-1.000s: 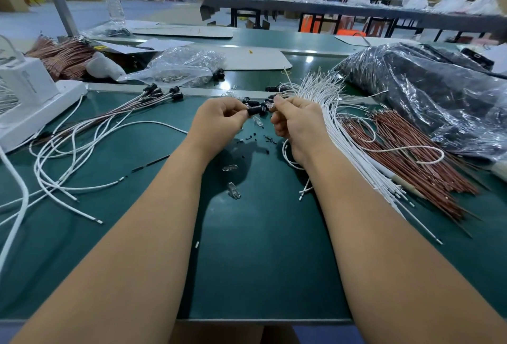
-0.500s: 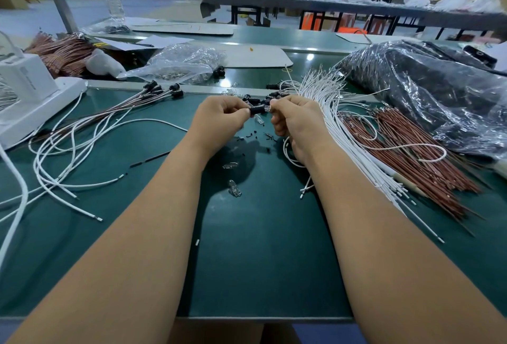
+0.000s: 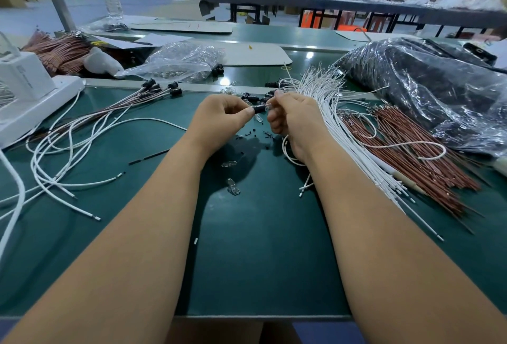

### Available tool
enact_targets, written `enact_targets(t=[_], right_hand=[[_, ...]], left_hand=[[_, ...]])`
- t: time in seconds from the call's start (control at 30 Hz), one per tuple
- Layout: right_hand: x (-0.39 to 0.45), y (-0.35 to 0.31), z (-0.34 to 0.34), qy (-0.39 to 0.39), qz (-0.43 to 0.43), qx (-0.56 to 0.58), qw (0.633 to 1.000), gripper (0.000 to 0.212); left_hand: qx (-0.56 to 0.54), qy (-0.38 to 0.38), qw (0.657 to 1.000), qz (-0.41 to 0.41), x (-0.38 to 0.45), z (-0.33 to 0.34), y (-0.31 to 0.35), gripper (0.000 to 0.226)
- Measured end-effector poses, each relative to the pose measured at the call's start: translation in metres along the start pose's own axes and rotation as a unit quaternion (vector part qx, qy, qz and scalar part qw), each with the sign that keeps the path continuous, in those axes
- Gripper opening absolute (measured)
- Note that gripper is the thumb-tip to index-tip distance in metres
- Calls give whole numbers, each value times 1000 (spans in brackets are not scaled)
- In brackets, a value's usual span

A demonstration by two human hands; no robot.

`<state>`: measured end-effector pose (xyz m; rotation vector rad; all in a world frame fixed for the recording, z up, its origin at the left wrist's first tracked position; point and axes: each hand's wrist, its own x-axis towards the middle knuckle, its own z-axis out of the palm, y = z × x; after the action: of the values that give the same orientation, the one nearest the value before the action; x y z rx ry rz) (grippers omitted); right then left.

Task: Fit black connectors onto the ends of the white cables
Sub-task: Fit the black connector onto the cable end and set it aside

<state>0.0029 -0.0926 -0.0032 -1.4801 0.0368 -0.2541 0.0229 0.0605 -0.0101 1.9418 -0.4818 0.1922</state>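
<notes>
Busy factory floor behind, but the action is all on the green counter (image 3: 247,247), which is covered in wire. Both hands meet near the far edge: the left hand (image 3: 219,121) has its fingers clamped on a small black connector (image 3: 258,109), thumb and forefinger pinching the body. The right hand (image 3: 293,118) has its fingers curled together round something at the connector's other end. It looks like a small clear piece or a wire end, honestly too small to tell. A white cable (image 3: 290,155) loops out from under the right palm, so I'd guess that's the one being fitted.

Handling-wise: the connector is tiny, light and hard plastic, probably a bit slick, so pinching it across the barrel like this makes sense. The cable is thin and floppy, so my take is you want to hold it right next to the tip, otherwise it just buckles when pushed in. No real force needed, more alignment than muscle.

Supply is close: a fanned bundle of white cables (image 3: 345,129) lies just right of the right hand, touching a bundle of brown wires (image 3: 411,157). Loose spare connectors (image 3: 270,95) sit just past the hands. Finished leads with black ends (image 3: 162,89) lie off to the left.
</notes>
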Motion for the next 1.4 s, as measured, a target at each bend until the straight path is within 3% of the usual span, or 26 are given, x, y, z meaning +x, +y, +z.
enact_targets(t=[0.17,0.5,0.7,1.4], right_hand=[[-4,1,0,-11,-9,-22,1000,18],[-3,4,4,10,-21,-52,998,25],[-4,3,7,-9,-38,1,999,22],[-3,4,9,-19,-75,0,997,25]], left_hand=[[2,2,1000,8,0,-1,1,19],[-65,34,997,-27,0,7,5,20],[-109,57,992,-34,1,8,7,18],[-144,36,988,-40,2,9,6,17]])
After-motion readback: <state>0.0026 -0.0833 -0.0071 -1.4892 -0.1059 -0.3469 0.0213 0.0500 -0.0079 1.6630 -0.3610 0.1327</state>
